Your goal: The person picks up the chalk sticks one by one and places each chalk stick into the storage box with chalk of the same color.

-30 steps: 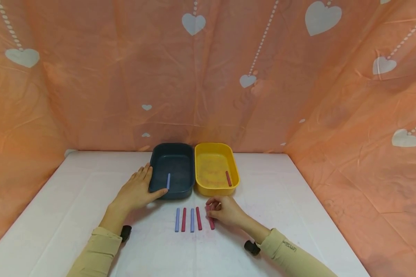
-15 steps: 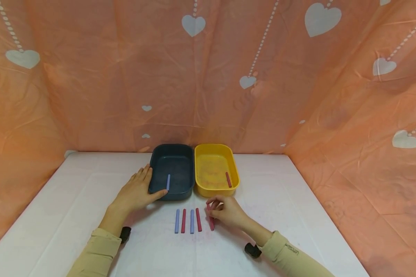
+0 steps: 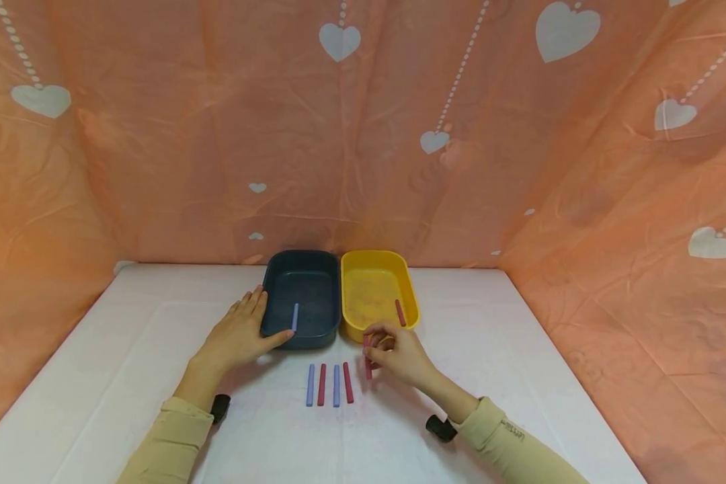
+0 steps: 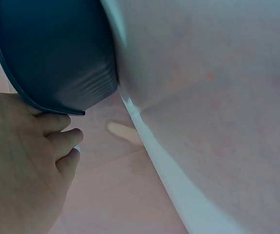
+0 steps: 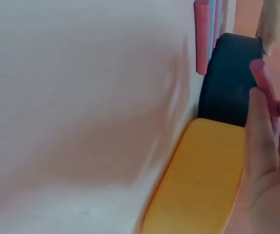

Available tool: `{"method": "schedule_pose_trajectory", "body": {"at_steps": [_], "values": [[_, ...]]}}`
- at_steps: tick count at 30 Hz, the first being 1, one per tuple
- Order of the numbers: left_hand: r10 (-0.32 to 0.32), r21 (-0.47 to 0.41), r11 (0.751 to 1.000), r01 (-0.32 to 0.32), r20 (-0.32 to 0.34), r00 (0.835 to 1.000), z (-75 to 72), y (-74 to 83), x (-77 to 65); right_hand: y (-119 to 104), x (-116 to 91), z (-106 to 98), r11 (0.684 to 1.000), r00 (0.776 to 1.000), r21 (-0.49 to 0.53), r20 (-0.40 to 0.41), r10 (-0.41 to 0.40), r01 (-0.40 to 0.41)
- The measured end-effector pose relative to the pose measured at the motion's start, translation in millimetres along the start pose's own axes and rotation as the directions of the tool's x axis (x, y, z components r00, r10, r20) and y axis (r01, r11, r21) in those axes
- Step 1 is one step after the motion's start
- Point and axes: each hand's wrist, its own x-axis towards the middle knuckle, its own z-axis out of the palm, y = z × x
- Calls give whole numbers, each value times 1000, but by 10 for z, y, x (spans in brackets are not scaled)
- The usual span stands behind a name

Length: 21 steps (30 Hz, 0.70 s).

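My right hand pinches a red chalk stick between thumb and fingers, just in front of the yellow tray. The same hand shows in the right wrist view with the red chalk jutting past the fingertips. At the dark blue tray, my left hand rests with fingers along the left side and thumb on the front rim. One blue chalk stick lies in the dark tray, one red chalk stick in the yellow one.
In front of the trays, two blue chalk sticks and two red chalk sticks lie alternating in a row on the white tabletop. The trays stand side by side near an orange curtain with white hearts, which also covers both sides.
My right hand has lifted the red chalk from the right end of the row and carried it forward toward the yellow tray. The left hand has stayed in place.
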Motion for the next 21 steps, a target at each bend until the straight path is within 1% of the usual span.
{"method": "schedule_pose_trajectory", "body": {"at_steps": [3,6,9,14,16,21], "values": [[-2,5,1000,2,2,1000,-1,4,3,-97,1,-30,1000,998,2,-61,-23,23],[-1,3,1000,1,3,1000,-5,7,1,-95,34,-51,999,995,40,-101,-18,22],[1,2,1000,-1,4,1000,-4,9,-1,-37,88,-75,993,994,113,-111,-7,20],[2,7,1000,-2,1,1000,4,1,2,154,241,-106,974,991,226,-126,50,-21],[2,9,1000,-2,0,1000,6,-4,7,218,308,-120,964,988,264,-142,60,-21],[3,4,1000,-3,0,1000,15,-15,8,243,426,-152,939,984,343,-173,50,12]]}}
